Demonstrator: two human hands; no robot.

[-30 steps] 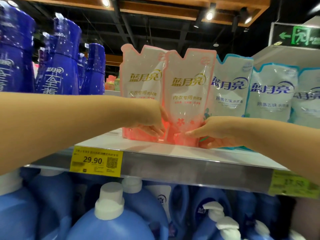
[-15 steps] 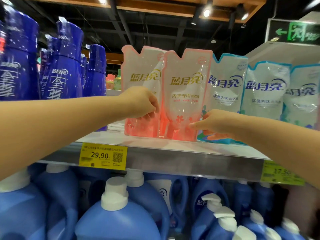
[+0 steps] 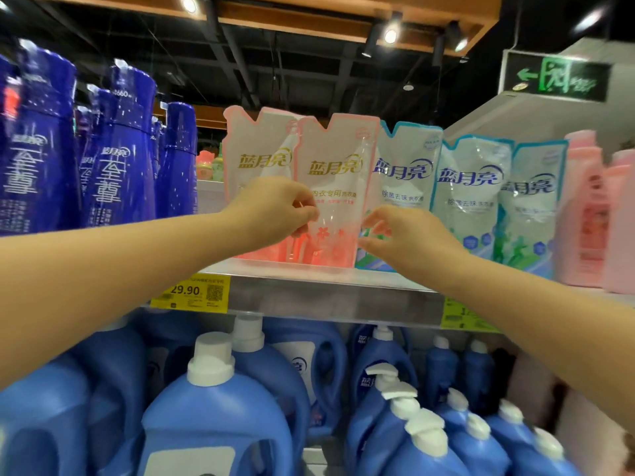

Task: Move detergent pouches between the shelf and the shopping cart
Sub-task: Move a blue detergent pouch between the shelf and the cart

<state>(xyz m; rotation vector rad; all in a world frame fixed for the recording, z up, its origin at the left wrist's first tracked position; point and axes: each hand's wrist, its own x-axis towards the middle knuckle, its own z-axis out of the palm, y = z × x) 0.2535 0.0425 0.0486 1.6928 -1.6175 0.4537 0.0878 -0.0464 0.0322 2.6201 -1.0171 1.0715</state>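
Two pink pouches stand upright on the shelf, beside blue-trimmed pouches; their contents cannot be made out. Blue jugs fill the tier below. The left hand, fingers curled, pinches the front pink pouch's left edge. The right hand curls at its right edge; whether it grips is unclear.

My left hand and right hand have risen from the pouch's base to grip its sides midway.
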